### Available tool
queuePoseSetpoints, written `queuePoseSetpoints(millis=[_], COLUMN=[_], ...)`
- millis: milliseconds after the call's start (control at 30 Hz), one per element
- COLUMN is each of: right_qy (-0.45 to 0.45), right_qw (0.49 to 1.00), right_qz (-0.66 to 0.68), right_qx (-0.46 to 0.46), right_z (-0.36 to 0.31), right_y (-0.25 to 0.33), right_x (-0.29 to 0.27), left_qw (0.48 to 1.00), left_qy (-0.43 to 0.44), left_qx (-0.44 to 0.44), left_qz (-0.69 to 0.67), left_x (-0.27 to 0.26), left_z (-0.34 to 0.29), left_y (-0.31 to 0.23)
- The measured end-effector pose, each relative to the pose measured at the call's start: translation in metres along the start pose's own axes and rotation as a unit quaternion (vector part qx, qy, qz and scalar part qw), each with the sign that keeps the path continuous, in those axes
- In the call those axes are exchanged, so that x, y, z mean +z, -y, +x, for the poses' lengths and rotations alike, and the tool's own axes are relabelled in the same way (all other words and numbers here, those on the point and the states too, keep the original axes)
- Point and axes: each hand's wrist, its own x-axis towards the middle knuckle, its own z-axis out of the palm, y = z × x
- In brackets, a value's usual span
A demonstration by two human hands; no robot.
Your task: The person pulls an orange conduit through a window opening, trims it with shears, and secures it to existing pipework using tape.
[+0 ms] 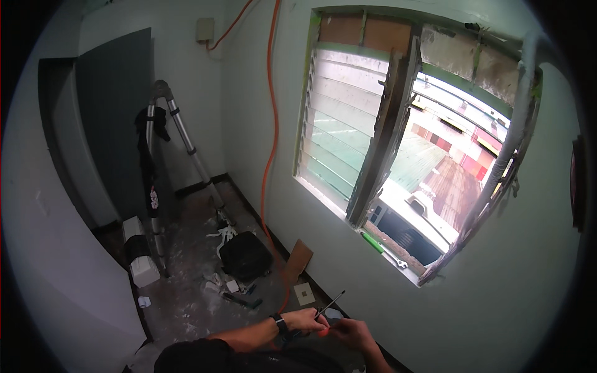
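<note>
At the lower middle, my left hand (pixel 303 319), with a black watch on its wrist, is closed. A thin dark rod (pixel 331 303), like a screwdriver shaft, sticks out of it up to the right. My right hand (pixel 354 334) is closed beside it, fingertips together near the left fingers. A small orange-red piece (pixel 324 332) shows between the two hands. Whether it belongs to the rod or is a separate thing, I cannot tell. The fingers partly hide what they hold.
A louvred window (pixel 342 118) has its right half open; a green-handled tool (pixel 373 242) and a wrench (pixel 399 263) lie on its sill. An orange tube (pixel 272 124) runs down the wall. A folding ladder (pixel 181 127), a black bag (pixel 245 256) and a white box (pixel 144 271) stand left.
</note>
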Motion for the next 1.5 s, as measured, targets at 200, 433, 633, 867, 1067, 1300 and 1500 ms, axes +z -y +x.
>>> queuePoseSetpoints(millis=[200,433,633,867,1067,1300,1500], right_qy=[-0.02,-0.043,-0.01,-0.085,-0.067,-0.072,-0.059], right_qw=[1.0,0.994,0.985,0.992,0.986,0.994,0.996], right_qz=[0.002,-0.073,-0.152,0.02,0.142,-0.009,-0.052], right_qx=[-0.014,-0.063,-0.076,-0.09,-0.054,-0.084,-0.042], right_z=[-0.015,-0.028,-0.01,-0.015,-0.021,-0.013,-0.011], right_y=[0.013,0.013,-0.003,0.015,0.022,0.024,0.018], right_x=[0.001,0.017,0.019,0.001,0.003,0.008,0.018], left_qw=[0.999,1.0,0.999,0.997,0.994,0.998,1.0], left_qy=[-0.011,-0.004,-0.006,-0.037,-0.027,-0.009,-0.017], left_qx=[-0.014,-0.007,0.015,0.033,0.004,-0.019,0.008], left_qz=[-0.039,-0.025,-0.03,-0.057,-0.101,-0.059,-0.013], left_x=[0.013,0.022,0.008,0.004,0.004,0.0,0.007], left_z=[-0.006,0.019,0.009,0.027,0.018,0.02,0.024], left_y=[-0.003,0.026,-0.003,0.014,0.014,0.014,0.018])
